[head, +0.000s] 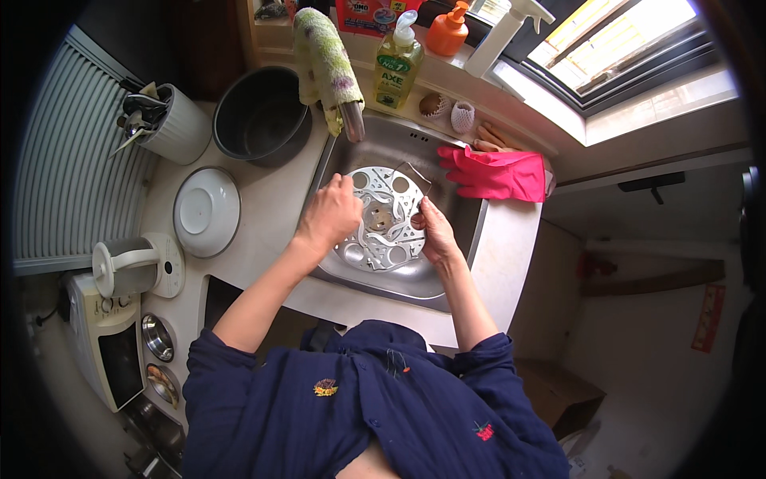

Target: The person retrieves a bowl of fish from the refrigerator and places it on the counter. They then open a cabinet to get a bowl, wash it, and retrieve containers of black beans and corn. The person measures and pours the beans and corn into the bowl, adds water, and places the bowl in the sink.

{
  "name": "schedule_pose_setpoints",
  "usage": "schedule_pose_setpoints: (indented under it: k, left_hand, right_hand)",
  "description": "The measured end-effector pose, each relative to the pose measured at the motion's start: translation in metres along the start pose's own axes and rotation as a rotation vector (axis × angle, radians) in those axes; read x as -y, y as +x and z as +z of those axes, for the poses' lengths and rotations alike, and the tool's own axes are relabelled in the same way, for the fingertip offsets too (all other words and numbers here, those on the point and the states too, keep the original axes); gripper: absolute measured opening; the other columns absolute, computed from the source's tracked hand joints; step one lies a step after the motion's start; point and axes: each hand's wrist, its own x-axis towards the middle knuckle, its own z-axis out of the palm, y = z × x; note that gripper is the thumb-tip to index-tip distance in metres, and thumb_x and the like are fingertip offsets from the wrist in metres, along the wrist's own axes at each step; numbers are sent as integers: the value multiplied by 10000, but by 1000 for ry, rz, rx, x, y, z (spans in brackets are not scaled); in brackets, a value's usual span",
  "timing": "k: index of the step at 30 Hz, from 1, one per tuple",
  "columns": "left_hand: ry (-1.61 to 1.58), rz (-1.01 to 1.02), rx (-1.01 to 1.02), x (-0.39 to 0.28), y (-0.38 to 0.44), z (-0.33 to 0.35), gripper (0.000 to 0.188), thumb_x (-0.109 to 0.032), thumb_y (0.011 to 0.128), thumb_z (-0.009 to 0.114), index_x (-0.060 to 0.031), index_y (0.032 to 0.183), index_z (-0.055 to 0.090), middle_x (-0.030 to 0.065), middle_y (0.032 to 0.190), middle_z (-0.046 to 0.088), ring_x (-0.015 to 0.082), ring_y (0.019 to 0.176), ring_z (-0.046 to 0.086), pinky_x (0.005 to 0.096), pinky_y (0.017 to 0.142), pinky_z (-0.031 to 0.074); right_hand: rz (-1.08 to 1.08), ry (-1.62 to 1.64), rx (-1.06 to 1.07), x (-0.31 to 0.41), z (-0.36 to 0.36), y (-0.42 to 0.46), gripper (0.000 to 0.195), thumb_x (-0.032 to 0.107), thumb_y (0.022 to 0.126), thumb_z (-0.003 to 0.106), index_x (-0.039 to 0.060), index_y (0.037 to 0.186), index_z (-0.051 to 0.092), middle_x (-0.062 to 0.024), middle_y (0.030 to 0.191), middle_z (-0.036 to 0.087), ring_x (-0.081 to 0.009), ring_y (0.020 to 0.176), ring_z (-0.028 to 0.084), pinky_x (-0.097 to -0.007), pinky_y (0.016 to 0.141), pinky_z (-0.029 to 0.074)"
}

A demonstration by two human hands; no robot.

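A round, shiny metal plate point(383, 239) with cut-out holes and curved slats is held tilted over the stainless-steel sink point(383, 284). My left hand point(335, 209) is closed at the plate's left rim; its fingertips are hidden. My right hand point(438, 232) grips the right rim, thumb near a round hole. Beyond the upper right rim shows a thin bent wire or strip point(414, 172), and I cannot tell whether it belongs to the plate. Above the sink's back left corner, a green-and-white towel point(326, 57) covers the faucet point(353, 123), whose metal end sticks out.
Pink rubber gloves point(499, 173) drape over the sink's right edge. Behind stand dish soap point(398, 66), an orange pump bottle point(447, 33) and a white spray bottle point(502, 39). To the left are a dark pot point(263, 117), an upturned white bowl point(206, 212), a utensil holder point(179, 126) and a kettle point(128, 266).
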Motion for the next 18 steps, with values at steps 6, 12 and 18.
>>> schedule_pose_setpoints:
  k: [6, 12, 18]
  left_hand:
    - [-97, 69, -387, 27, -15, -1, 316, -249, 893, 532, -26, 1114, 491, 193, 980, 585, 376, 872, 600, 440, 725, 494]
    - [-2116, -242, 738, -19, -38, -9, 700, -636, 884, 344, -39, 1194, 536, 174, 1235, 528, 317, 1125, 537, 443, 886, 498]
    - [-1926, -351, 746, -26, -50, 24, 418, -290, 975, 383, -69, 1329, 371, 113, 1247, 534, 228, 1114, 554, 456, 881, 507]
  right_hand:
    - [-225, -277, -50, 19, 8, -24, 250, 273, 966, 482, 69, 1060, 591, 40, 834, 600, -30, 686, 500, -191, 623, 419]
    - [-842, -1319, 63, 47, 63, -108, 309, 99, 807, 635, 70, 1113, 620, -108, 1023, 651, -199, 884, 636, -294, 737, 519]
    - [-638, -1930, 452, 60, 50, -163, 611, 276, 772, 676, 171, 1326, 439, -109, 1386, 398, -274, 1284, 379, -433, 1047, 330]
